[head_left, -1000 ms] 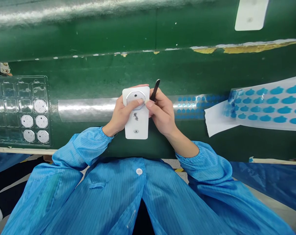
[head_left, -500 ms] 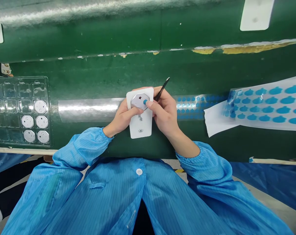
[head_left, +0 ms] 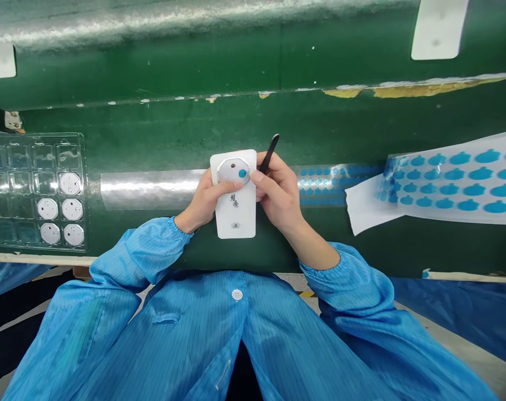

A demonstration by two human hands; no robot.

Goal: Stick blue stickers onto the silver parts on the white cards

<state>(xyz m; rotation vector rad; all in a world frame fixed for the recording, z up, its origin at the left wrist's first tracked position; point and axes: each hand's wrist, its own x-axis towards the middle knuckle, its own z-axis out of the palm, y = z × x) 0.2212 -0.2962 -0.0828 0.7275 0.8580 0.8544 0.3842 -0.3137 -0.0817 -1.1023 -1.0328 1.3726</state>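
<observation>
A white phone back cover (head_left: pixel 236 209) is held upright in front of me. At its top sits a silvery octagonal camera plate (head_left: pixel 228 171) with a small dark hole and a round blue film dot (head_left: pixel 242 174). My left hand (head_left: pixel 205 197) is closed on the cover's left side, its thumb lying across the plate's lower edge. My right hand (head_left: pixel 280 192) is closed around black tweezers (head_left: pixel 269 153), which point up and away. Its thumb rests at the cover's right edge beside the blue dot; its other fingers are partly hidden behind.
A clear plastic tray (head_left: pixel 83 161) with several silvery octagonal plates (head_left: pixel 72 209) lies at left. A clear film strip (head_left: pixel 152 189) runs beneath my hands. At right lies a white sheet of blue stickers (head_left: pixel 449 174). Another white panel (head_left: pixel 440 28) rests on the raised ledge.
The right thumb has moved off the blue dot, which now shows fully on the plate. The cover has shifted slightly left, and the tweezers stand a little more upright.
</observation>
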